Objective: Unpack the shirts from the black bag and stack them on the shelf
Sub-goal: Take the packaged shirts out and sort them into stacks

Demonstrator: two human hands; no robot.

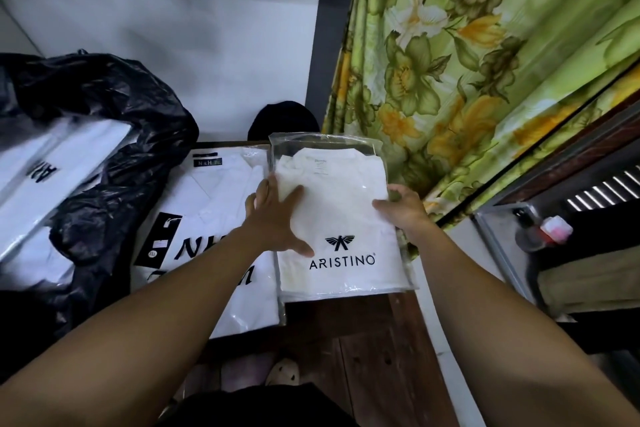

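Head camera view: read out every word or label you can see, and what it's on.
"ARISTINO": front of the cream shirt packet.
"N&H": small label on the neighbouring packet; its big letters are partly covered.
Unreadable: neck tag, hang tag, print on the bagged packet.

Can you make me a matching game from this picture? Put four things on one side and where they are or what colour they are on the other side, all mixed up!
Things
1. black bag
2. Aristino shirt
3. N&H shirt
4. curtain

Clues
A. green with yellow flowers, on the right
B. the left hand lies flat on it and the right hand grips its edge
C. on the left, with packed white shirts showing inside
D. lies between the bag and the shirt being held

Pairs: 1-C, 2-B, 3-D, 4-A
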